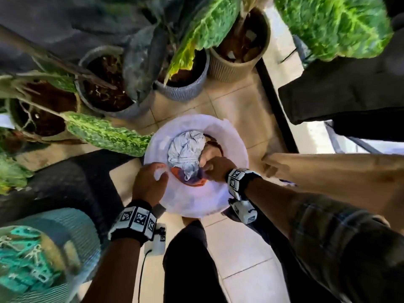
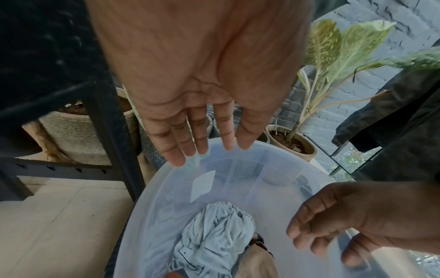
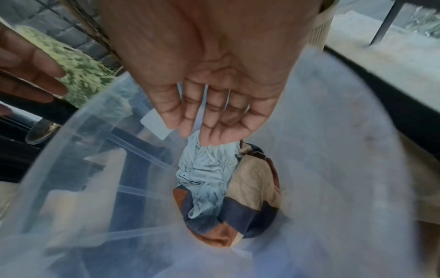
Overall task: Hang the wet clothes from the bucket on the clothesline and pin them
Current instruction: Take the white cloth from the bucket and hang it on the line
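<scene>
A translucent white bucket [image 1: 196, 206] [image 2: 166, 206] [image 3: 333, 150] stands on the tiled floor. A crumpled pale grey garment [image 1: 185, 152] [image 2: 209, 235] [image 3: 207, 169] lies in it on top of a tan, orange and navy colour-block garment [image 1: 193, 183] [image 3: 252, 184]. My left hand [image 1: 150, 182] [image 2: 202, 143] hovers at the bucket's left rim with its fingers straight and holding nothing. My right hand [image 1: 218, 167] [image 3: 209, 122] reaches down inside the bucket. Its fingers are nearly straight, with their tips just above the top of the grey garment, and nothing is gripped.
Several potted plants [image 1: 181, 84] crowd the floor behind and left of the bucket. A teal basket of clothespins [image 1: 28, 265] sits at lower left. Dark garments [image 1: 349, 95] hang at right. A black metal rack [image 2: 114, 131] stands to the left.
</scene>
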